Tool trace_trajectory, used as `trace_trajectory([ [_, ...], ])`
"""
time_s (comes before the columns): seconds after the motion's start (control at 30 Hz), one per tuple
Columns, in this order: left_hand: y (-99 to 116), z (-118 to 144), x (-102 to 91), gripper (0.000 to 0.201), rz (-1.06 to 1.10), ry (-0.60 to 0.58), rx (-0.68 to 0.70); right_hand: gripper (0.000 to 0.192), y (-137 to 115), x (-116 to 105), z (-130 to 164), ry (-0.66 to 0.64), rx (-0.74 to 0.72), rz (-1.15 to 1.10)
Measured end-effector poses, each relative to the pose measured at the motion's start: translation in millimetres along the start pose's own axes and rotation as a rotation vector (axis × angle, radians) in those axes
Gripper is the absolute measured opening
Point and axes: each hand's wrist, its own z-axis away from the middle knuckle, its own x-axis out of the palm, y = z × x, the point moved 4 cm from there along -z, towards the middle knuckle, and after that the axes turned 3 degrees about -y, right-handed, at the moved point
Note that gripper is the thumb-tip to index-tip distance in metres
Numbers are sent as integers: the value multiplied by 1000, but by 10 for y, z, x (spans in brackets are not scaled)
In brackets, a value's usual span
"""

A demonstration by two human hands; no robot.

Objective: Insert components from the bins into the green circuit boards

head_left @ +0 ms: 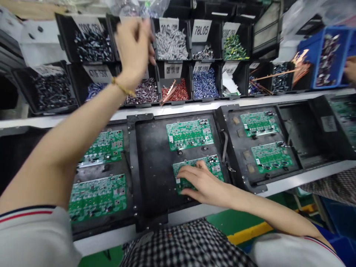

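Observation:
My left hand (pixel 135 48) is raised in front of the upper row of parts bins, beside the bin of pale grey components (pixel 171 44). Its fingers are bent and smeared by motion, so I cannot tell whether they hold anything. A clear plastic bag (pixel 133 8) lies just behind the fingertips. My right hand (pixel 201 181) rests palm down over the near green circuit board (pixel 215 168), thumb and fingers apart, touching its left and middle parts. Another green circuit board (pixel 189 134) lies just beyond it. Both boards sit in a black tray (pixel 151 167).
More boards lie in trays to the left (pixel 98 196) and right (pixel 271 157). Labelled bins hold blue (pixel 205 83), red (pixel 180 91) and green-yellow components (pixel 235 47). Another person's hand (pixel 350 69) is by a blue bin (pixel 319 59). A metal rail (pixel 191 212) runs along the front.

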Motion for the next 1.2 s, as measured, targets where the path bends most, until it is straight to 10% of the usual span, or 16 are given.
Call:
trace_trajectory([
  [0.03, -65, 186, 117, 28, 43, -29, 64, 24, 50, -120, 5, 55, 11, -22],
  [0.2, -726, 1104, 727, 20, 230, -319, -451, 11, 436, -805, 70, 533, 161, 31],
  [0.33, -1007, 1403, 971, 26, 420, -330, -731, 16, 676, -982, 56, 651, 167, 161],
  [0.67, -939, 1366, 1205, 29, 442, -289, -750, 20, 722, -1100, 9, 503, 77, 437],
  [1.0, -944, 1322, 1080, 27, 262, -382, -650, 16, 1465, -1240, -304, 17, 69, 526],
  [1.2, -958, 1361, 1096, 18, 330, -362, -609, 17, 1481, -1199, -316, -10, 77, 530],
])
